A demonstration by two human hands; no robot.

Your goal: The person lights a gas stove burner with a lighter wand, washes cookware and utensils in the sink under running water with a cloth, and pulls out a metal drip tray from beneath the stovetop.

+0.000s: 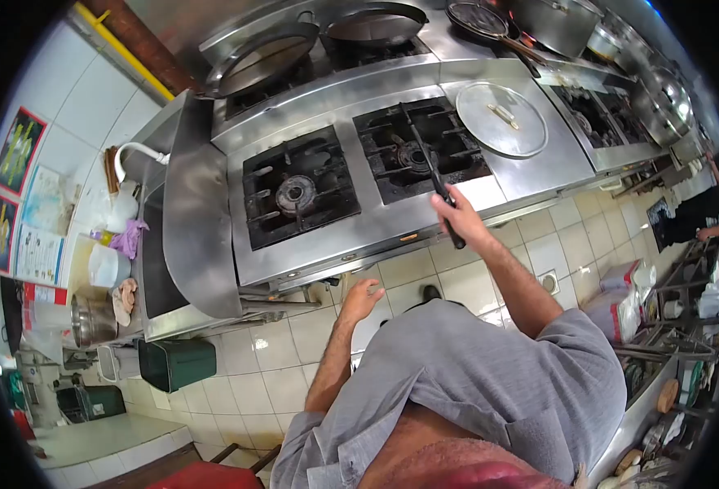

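My right hand [460, 213] is closed around the handle of a long, thin black tool [426, 151]. The tool reaches across the right front burner [412, 155], and its far tip lies near the back of that burner's grate. My left hand [363, 300] hangs in front of the stove's front edge with its fingers apart and nothing in them. The left front burner [295, 194] has a black grate and no flame that I can make out. A round metal lid [502, 120] lies flat on the steel top to the right of the tool.
Large dark pans [266, 63] stand on the back burners, with pots [555, 24] at the back right. A steel sink divider [200, 212] rises at the left. A green bin [177, 364] stands on the floor. Another person [698, 216] is at the far right.
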